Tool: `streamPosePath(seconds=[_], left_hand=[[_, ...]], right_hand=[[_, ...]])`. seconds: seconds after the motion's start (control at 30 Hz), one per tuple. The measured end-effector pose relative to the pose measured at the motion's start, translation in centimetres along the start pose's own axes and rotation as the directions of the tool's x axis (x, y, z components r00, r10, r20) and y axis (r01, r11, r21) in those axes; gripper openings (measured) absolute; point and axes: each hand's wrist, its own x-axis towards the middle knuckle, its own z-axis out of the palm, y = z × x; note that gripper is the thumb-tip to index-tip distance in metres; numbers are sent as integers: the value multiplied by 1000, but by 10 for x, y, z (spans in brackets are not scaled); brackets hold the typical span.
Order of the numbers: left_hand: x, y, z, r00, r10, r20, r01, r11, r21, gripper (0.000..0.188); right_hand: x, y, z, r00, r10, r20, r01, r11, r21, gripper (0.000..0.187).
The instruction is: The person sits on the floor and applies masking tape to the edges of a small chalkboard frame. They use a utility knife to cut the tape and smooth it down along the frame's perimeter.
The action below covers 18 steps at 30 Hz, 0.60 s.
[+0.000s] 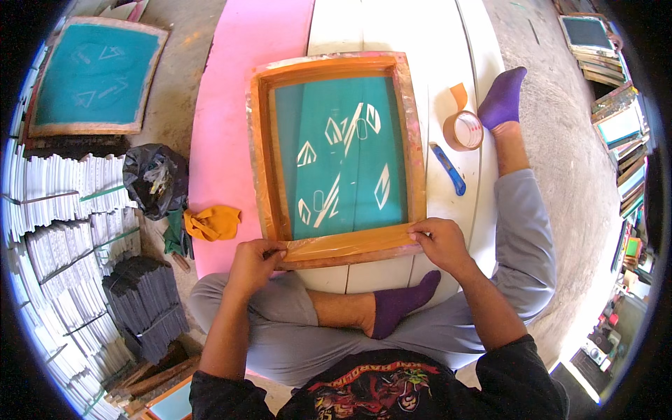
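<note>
A wooden screen-printing frame (413,133) lies on the white and pink boards in front of me, its teal mesh (364,175) marked with white angular shapes. Along its near side runs a strip of brown packing tape (350,243), slightly wrinkled. My left hand (257,262) pinches the strip's left end at the near left corner. At the near right corner, my right hand (439,241) pinches the other end between thumb and fingers. Right of the frame are a roll of brown tape (463,131) with a loose end sticking up, and a blue utility knife (448,169).
An orange cloth (212,223) lies on the pink board's left edge, beside a black plastic bag (155,180). Bundled white stacks (63,238) and another teal screen (94,77) stand at left. More frames (616,126) pile up far right. My socked feet flank the frame.
</note>
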Motion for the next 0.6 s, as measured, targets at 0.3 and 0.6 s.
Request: streamPosePath(seconds=[0.3,0.6], left_hand=[[3,5,2,985,121,121,-151,947,284,19],[10,3,3,975,133,179,-200,877,437,19]], right_hand=[[-6,4,6,998,28,53,-19,986,-167,20],[2,-7,5,989,76,127,-30,944,-329,21]])
